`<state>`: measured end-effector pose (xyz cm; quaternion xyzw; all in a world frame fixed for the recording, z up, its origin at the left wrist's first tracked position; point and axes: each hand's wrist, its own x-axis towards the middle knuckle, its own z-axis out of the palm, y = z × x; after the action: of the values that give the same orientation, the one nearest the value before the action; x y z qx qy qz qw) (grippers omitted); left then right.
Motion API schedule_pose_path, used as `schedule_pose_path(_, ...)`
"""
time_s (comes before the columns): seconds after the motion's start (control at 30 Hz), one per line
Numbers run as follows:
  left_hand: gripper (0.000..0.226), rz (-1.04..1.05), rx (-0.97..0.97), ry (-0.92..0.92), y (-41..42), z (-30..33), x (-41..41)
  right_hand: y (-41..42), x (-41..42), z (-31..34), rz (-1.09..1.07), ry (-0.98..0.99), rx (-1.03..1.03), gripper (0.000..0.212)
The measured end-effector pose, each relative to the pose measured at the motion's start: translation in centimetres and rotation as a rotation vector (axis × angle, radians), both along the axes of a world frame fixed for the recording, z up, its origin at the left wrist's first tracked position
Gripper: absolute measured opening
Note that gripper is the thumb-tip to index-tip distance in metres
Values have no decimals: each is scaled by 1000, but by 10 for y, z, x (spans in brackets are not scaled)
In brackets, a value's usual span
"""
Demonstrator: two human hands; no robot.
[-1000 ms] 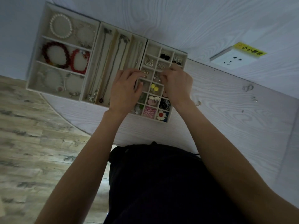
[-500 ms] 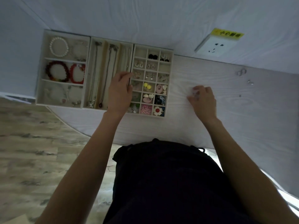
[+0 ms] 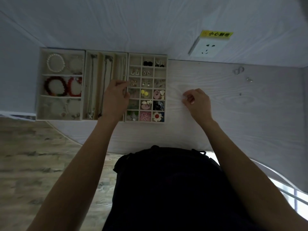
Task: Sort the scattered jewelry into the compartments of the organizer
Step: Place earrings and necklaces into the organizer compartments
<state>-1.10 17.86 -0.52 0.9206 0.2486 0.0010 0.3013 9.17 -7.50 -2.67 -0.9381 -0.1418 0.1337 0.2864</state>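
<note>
A cream organizer of three trays lies on the pale wooden table. The gridded earring tray (image 3: 166, 87) is on the right, the necklace tray (image 3: 98, 84) in the middle, the bracelet tray (image 3: 40, 84) on the left. My left hand (image 3: 115, 99) rests on the edge between the necklace and earring trays, fingers curled at the rim. My right hand (image 3: 197, 101) is on the table just right of the earring tray, its fingertips pinching a small silvery piece (image 3: 185, 97). Two loose pieces, a pair of rings (image 3: 238, 70) and a small earring (image 3: 249, 79), lie far right.
A white wall socket (image 3: 209, 48) with a yellow warning label sits on the wall behind the table. The table (image 3: 233, 105) has a curved front edge. A wooden floor (image 3: 33, 155) shows at the left. My dark clothing fills the lower middle.
My right hand left the earring tray, moved right onto the table and closed its fingertips on a small piece. My left hand stayed at the tray's left edge.
</note>
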Motion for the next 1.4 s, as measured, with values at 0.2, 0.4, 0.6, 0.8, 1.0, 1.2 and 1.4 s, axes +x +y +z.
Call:
schedule_pose_path(0.2, 38, -9, 11, 1, 0, 0, -1, 5, 3, 1, 38, 12, 10, 7)
schedule_pose_path(0.4, 35, -34, 41, -13, 4, -3, 0, 32, 20, 26, -1, -8, 156, 6)
schedule_pose_path(0.6, 26, -53, 136, -158, -5, -6, 14, 98, 50, 37, 181, -116, 92, 18)
schedule_pose_path(0.8, 32, -199, 223, -91, -35, -7, 56, 122, 49, 25, 239, -180, -274, 17)
schedule_pose_path(1.0, 28, -280, 295, 35, -39, -14, 74, 108, 53, 25, 134, -212, -238, 19)
schedule_pose_path(1.2, 31, -305, 301, 87, -37, -13, 79, 84, 50, 23, 149, -222, -97, 17)
schedule_pose_path(1.4, 32, -317, 285, 121, -40, -9, 82, 87, 51, 18, 265, -415, -138, 12)
